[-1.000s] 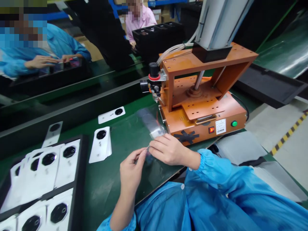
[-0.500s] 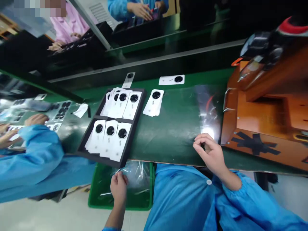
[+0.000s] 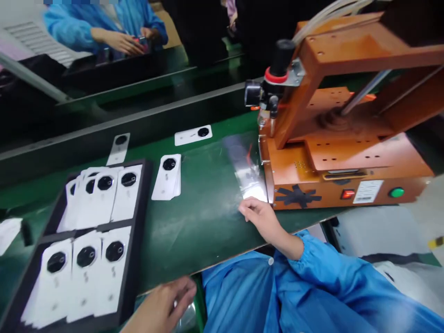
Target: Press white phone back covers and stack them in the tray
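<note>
My left hand (image 3: 166, 303) hovers at the table's front edge, blurred by motion. Its fingers are bent with the thumb apart from them, and nothing shows between them. My right hand (image 3: 258, 215) is at the near end of a strip of clear film (image 3: 246, 169), fingers curled in towards the thumb with nothing visible in them. Left of the film is a small stack of white phone-back-shaped sheets (image 3: 166, 180) with a black round camera area. A black two-compartment tray (image 3: 137, 240) holds several overlapping white sheets (image 3: 83, 277). Neither hand touches the sheets.
An orange press machine (image 3: 291, 171) with a red switch (image 3: 348, 194) and a green button (image 3: 396, 192) stands at the right. Single sheets lie near the back, one crosswise (image 3: 187, 136), one beyond the tray (image 3: 118, 148). A person in blue (image 3: 114, 37) works across the table.
The view has swung right, showing more of the orange machine. My left hand has come up from over the green bin to the table edge. My right hand stays beside the film.
</note>
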The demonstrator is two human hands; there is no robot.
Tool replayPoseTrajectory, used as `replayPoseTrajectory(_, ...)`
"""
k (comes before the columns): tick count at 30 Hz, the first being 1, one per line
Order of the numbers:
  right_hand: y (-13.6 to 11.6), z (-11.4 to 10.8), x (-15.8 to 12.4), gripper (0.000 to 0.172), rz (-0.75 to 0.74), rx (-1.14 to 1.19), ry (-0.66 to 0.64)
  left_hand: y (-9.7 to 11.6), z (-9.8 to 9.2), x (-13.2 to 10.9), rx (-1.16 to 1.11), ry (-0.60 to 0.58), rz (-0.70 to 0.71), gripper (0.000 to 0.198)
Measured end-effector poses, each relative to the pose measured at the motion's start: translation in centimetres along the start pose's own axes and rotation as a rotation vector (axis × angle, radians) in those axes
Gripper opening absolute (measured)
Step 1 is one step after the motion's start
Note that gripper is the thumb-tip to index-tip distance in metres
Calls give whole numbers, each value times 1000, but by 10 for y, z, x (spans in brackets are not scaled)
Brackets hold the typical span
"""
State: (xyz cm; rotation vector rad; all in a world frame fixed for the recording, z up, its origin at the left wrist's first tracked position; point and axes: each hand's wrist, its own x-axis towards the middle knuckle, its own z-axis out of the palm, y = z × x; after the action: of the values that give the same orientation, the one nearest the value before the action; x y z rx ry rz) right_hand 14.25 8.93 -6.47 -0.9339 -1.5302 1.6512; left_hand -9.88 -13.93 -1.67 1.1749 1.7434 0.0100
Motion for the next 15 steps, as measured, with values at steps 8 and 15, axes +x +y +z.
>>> replayPoseTrajectory(8, 8, 0, -40, 8, -350, -306, -2, 112, -217, 197, 418, 598, 264, 37)
replayPoseTrajectory(15, 8, 4, -40, 5, -452, -372, 77, 154, -287, 295, 517, 659, 164, 44)
